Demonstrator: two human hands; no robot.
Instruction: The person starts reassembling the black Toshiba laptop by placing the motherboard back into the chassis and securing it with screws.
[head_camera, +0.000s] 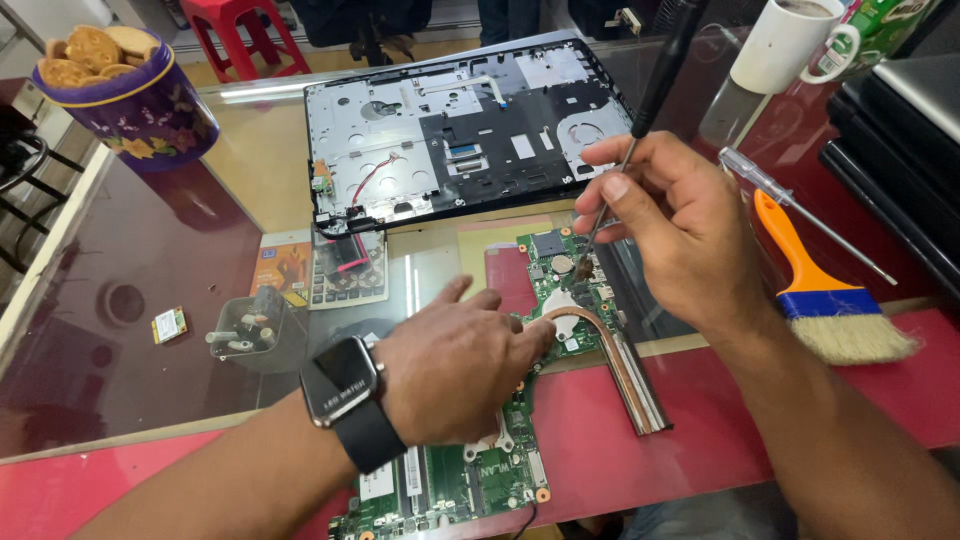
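Observation:
A green laptop motherboard (470, 480) lies on the glass table near me, with a copper heat pipe (625, 365) running across it to the right. My left hand (455, 365), a dark smartwatch on its wrist, rests flat on the board with fingers spread, fingertips by the heat pipe's bend. My right hand (670, 225) grips a black-handled screwdriver (655, 85) held nearly upright, its tip down on the upper part of the board. The board's middle is hidden under my left hand.
An opened laptop base shell (460, 130) lies behind the board. An orange-handled brush (825, 300) and a clear-handled screwdriver (800, 205) lie at right. A white mug (785, 45) stands far right, a purple biscuit bowl (125, 90) far left, a small clear container (245, 330) and a calculator (345, 270) at left.

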